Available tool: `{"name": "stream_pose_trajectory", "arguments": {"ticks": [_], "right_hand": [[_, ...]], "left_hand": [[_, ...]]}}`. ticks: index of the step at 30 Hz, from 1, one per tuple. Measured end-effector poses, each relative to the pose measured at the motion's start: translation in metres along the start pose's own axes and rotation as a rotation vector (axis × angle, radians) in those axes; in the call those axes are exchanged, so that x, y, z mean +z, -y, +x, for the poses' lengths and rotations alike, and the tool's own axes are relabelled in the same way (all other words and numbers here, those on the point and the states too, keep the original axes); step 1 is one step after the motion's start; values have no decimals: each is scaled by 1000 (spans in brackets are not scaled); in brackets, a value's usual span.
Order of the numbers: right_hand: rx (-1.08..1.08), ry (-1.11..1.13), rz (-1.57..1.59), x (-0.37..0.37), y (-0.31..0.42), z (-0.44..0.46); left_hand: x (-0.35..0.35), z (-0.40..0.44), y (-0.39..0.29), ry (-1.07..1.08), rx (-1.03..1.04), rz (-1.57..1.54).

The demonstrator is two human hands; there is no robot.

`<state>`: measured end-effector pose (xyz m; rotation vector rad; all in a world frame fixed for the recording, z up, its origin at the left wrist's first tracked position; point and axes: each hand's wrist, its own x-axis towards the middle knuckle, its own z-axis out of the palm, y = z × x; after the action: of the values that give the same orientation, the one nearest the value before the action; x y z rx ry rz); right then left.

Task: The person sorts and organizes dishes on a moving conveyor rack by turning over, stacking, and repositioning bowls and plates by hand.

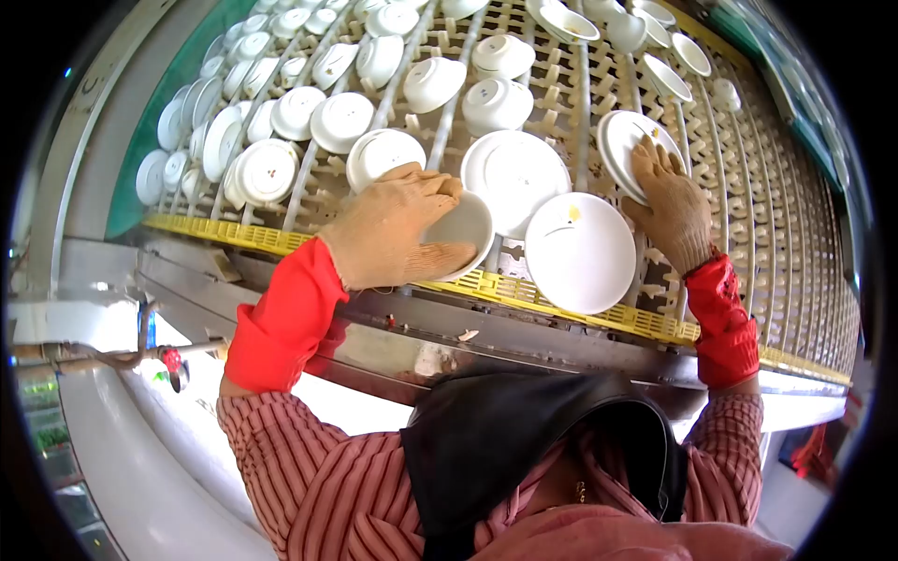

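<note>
My left hand [398, 229], in a tan glove with a red cuff, grips a white bowl [465, 227] near the rack's front edge, thumb along its near side. The gloved right hand [669, 201] rests with fingers spread on white plates [622, 150] that lean at a tilt. Between my hands lie a round white dish [580, 254] with a yellow mark and, behind it, an upturned white dish [514, 178]. Another upturned bowl [385, 157] sits just beyond my left hand.
Many white bowls [498, 105] and dishes [267, 172] cover the left and middle of a pegged conveyor [767, 234] with long rods. A yellow slotted strip [505, 288] and a metal ledge [374, 351] run along its near side. A red-handled valve [171, 359] is at the left.
</note>
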<state>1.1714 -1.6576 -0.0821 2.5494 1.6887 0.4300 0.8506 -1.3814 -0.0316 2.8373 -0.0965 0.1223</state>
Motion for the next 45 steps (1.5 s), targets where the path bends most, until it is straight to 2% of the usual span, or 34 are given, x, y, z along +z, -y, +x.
{"name": "stream_pose_trajectory", "arguments": {"ticks": [3, 4, 7, 8, 10, 11, 12, 14, 16, 20, 22, 23, 25, 26, 29, 31, 32, 33, 35, 38, 40, 41, 44, 45], "right_hand": [[151, -193, 315, -11, -11, 0], [246, -191, 196, -20, -15, 3], [433, -371, 565, -7, -48, 22], [478, -399, 535, -7, -58, 33], [573, -460, 472, -10, -77, 52], [590, -412, 466, -11, -85, 59], [608, -362, 462, -12, -93, 65], [592, -338, 434, -5, -109, 73], [581, -279, 570, 24, -138, 78], [678, -300, 696, 50, -143, 74], [655, -298, 682, 42, -135, 70], [647, -305, 671, 34, -132, 67], [551, -408, 648, 7, -115, 61], [508, -455, 632, -5, -109, 57], [464, -418, 673, -27, -116, 66], [464, -492, 968, -34, -95, 80], [455, -530, 1116, -30, -92, 89], [101, -562, 519, 3, -122, 106], [164, -437, 571, 17, -103, 133], [56, -479, 689, 25, -57, 150], [170, -386, 1264, 25, -33, 162], [335, -242, 1792, 25, -23, 165], [64, -66, 1250, -35, -4, 134], [53, -89, 1312, -38, 3, 119]], "left_hand": [[0, 0, -18, -42, 24, -70], [4, -3, -22, -110, 55, -84], [0, 0, -38, -12, 0, 148], [4, 0, -38, -8, 16, 207], [-12, 9, -43, 307, -245, 75], [-18, 13, -46, 464, -371, 6], [-25, 2, -43, 269, -473, -142], [-28, -15, -7, -76, -204, 243], [-47, -31, 28, -245, -151, 378], [-51, -68, 109, -312, -736, 289], [-41, -75, 126, -367, -1068, 260], [-38, -73, 125, -337, -1086, 350], [-36, -50, 100, -282, -1100, 530], [-28, -40, 95, -321, -1010, 596], [-8, -3, 63, -539, -763, 305], [2, 18, 58, -383, -835, 272], [-1, 29, 51, -221, -916, 210], [-1, 33, 46, -233, -939, 259], [-1, 32, 46, -246, -944, 349], [-9, 36, 33, -210, -1049, 286], [-6, 27, 45, -317, -1015, 254], [-4, 21, 52, -367, -999, 237], [1, 7, 69, -418, -1021, 59], [1, 4, 74, -433, -1019, 4]]}}
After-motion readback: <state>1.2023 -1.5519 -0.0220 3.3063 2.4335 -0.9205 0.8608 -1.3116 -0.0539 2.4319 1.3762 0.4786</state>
